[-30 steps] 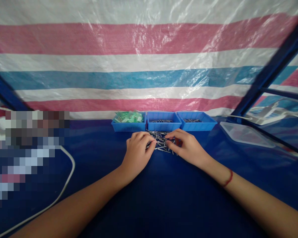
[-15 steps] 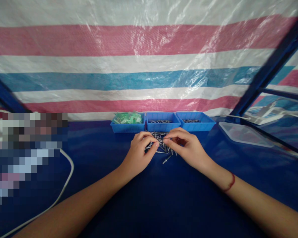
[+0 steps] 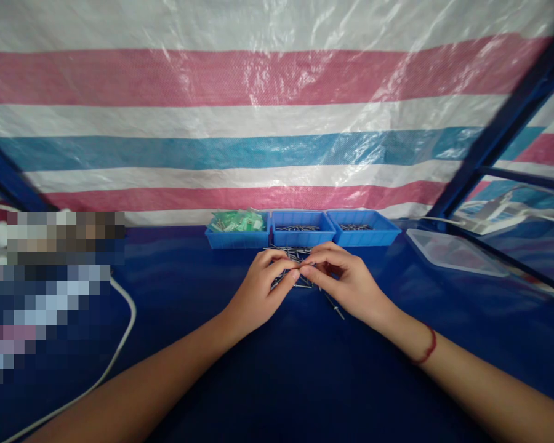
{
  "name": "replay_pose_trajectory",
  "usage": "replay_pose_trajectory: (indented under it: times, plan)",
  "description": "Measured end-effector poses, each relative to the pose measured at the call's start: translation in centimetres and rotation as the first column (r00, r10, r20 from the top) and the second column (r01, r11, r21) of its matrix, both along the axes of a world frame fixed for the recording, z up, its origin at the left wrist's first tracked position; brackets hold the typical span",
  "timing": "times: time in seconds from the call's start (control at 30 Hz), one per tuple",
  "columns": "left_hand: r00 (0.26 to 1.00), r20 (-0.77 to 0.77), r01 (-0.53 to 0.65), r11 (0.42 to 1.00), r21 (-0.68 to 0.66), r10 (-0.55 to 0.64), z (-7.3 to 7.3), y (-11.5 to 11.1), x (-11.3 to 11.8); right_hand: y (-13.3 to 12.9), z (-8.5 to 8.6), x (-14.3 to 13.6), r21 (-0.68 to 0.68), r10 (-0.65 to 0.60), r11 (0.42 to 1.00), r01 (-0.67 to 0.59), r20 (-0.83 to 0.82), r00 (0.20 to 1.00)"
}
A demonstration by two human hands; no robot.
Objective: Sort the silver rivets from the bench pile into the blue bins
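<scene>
My left hand point(image 3: 264, 284) and my right hand point(image 3: 348, 278) meet fingertip to fingertip over a loose pile of metal pop rivets point(image 3: 297, 251). Each thumb and forefinger is pinched together; whatever is between them is too small or hidden to make out. The hands cover much of the pile. A single rivet point(image 3: 337, 309) lies on the blue table point(image 3: 277, 375), just below my right hand.
Behind the pile stand three blue bins: the left bin point(image 3: 237, 240) holds green-and-clear packets, the middle bin point(image 3: 303, 236) and right bin point(image 3: 367, 237) hold small metal pieces. A clear plastic lid point(image 3: 455, 252) lies right; a white cable point(image 3: 129, 329) runs left.
My hands have come together, closing the gap between their fingertips. The stray rivet near the pile now lies farther right, beneath my right hand.
</scene>
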State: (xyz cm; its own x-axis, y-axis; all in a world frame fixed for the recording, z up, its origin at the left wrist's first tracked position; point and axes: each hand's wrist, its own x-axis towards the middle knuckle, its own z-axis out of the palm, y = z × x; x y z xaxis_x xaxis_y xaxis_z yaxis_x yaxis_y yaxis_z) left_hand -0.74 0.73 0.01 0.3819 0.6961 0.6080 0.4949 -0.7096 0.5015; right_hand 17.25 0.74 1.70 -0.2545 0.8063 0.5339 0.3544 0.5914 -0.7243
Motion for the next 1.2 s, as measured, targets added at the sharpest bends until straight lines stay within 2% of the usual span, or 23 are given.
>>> replay_pose_trajectory:
  times: [0.37, 0.63, 0.8, 0.9, 0.97, 1.07, 1.13, 1.2]
  plan:
    - [1.0, 0.008, 0.029, 1.0, 0.002, -0.029, 0.4, -0.3, 0.1, -0.3, 0.2, 0.1, 0.049, 0.019, 0.999, -0.019, 0.003, 1.0]
    - [0.996, 0.091, -0.016, 1.0, 0.02, 0.014, 0.5, -0.3, -0.1, 0.1, 0.0, 0.3, 0.051, 0.011, 0.999, -0.012, 0.014, 1.0]
    - [0.99, 0.134, -0.05, 0.998, 0.048, 0.044, 0.5, -0.4, -0.1, 0.4, -0.3, 0.4, 0.02, 0.12, 0.992, -0.123, 0.101, 0.988]
    - [0.993, 0.107, -0.057, 0.997, 0.045, 0.052, 0.3, -0.3, 0.0, 0.9, -0.6, 0.5, -0.048, 0.153, 0.987, -0.15, 0.057, 0.987]
    - [0.993, 0.078, -0.092, 0.995, 0.022, 0.09, 0.1, -0.1, 0.0, 1.5, -0.8, 0.8, -0.136, 0.073, 0.988, -0.08, -0.054, 0.996]
    - [0.989, 0.025, -0.149, 0.989, -0.013, 0.149, -0.3, 0.1, -0.1, 2.9, -0.7, 2.0, -0.274, -0.173, 0.957, 0.099, -0.262, 0.949]
    - [0.986, -0.025, -0.164, 0.986, -0.018, 0.163, -0.4, 0.2, -0.1, 4.0, -0.5, 3.3, -0.367, -0.353, 0.907, 0.205, -0.398, 0.847]
    - [0.981, -0.084, -0.18, 0.983, -0.026, 0.177, -0.4, 0.1, 0.0, 5.0, -0.2, 4.8, -0.469, -0.508, 0.836, 0.286, -0.462, 0.727]
